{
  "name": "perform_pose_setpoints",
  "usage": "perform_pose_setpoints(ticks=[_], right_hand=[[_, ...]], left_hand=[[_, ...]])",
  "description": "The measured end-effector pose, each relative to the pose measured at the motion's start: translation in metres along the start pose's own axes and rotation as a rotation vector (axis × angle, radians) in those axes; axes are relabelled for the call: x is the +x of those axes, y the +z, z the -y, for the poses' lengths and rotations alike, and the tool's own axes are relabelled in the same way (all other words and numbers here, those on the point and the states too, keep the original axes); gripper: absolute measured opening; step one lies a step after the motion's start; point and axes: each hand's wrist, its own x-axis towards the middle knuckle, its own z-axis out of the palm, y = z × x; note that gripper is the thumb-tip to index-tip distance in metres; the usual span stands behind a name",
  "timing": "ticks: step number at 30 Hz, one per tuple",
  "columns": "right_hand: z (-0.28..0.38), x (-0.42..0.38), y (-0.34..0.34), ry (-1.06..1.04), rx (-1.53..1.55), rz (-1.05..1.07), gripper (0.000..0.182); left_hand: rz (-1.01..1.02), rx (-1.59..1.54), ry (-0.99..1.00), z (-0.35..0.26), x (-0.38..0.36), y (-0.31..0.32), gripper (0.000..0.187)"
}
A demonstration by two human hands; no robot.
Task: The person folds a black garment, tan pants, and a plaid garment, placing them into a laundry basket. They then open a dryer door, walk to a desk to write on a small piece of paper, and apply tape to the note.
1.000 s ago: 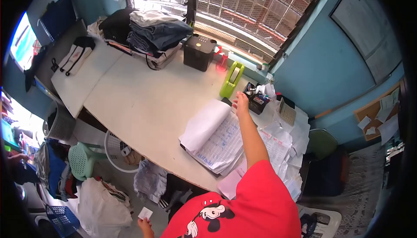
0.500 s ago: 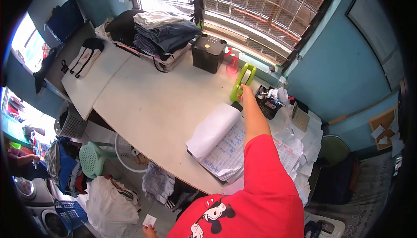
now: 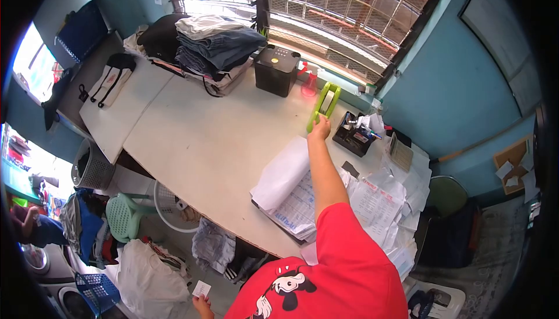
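Observation:
My right hand (image 3: 319, 127) reaches across the table with its fingers closed at the near end of a lime-green tape dispenser (image 3: 329, 96). A roll of clear or white tape sits in the dispenser. Whether the fingertips also pinch the tape's end is too small to tell. Low at the left, beside my body, my left hand (image 3: 202, 304) holds a small white paper slip (image 3: 201, 289) with faint print. Under my right forearm lies an open record book (image 3: 285, 179) with handwritten pages, one page curled over.
Past the dispenser stand a red spray bottle (image 3: 308, 86) and a black box (image 3: 276, 71). A black pen holder (image 3: 353, 138), calculator (image 3: 400, 151) and loose papers (image 3: 378, 208) lie right. Folded jeans (image 3: 215, 48) are stacked at the back. Another person (image 3: 35, 223) is far left.
My right arm has shifted left, and its hand has moved slightly along the dispenser's near end. My left hand has risen a little with the paper slip. The view has shifted slightly.

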Motion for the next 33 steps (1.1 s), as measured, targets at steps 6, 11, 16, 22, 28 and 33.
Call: perform_pose_setpoints(ticks=[6, 11, 16, 22, 28, 33], right_hand=[[-0.015, -0.015, -0.016, -0.141, 0.029, 0.083, 0.006], [-0.02, -0.02, -0.014, -0.223, 0.095, 0.047, 0.005], [-0.033, -0.006, -0.023, -0.288, -0.277, -0.047, 0.012], [-0.054, 0.027, -0.035, -0.374, -0.683, -0.164, 0.016], [-0.048, 0.047, -0.036, -0.208, -0.661, -0.116, 0.016], [-0.024, 0.052, -0.044, -0.323, -0.942, -0.043, 0.015]], left_hand=[[0.01, 0.011, -0.019, -0.034, -0.035, 0.023, 0.019], [0.016, 0.042, -0.034, -0.03, -0.031, 0.028, 0.02], [0.032, 0.06, -0.024, -0.038, -0.041, 0.037, 0.019], [0.058, 0.071, 0.004, -0.04, -0.039, 0.038, 0.018], [0.058, 0.052, -0.009, -0.037, -0.036, 0.036, 0.015], [0.052, 0.032, -0.005, -0.035, -0.039, 0.035, 0.014]])
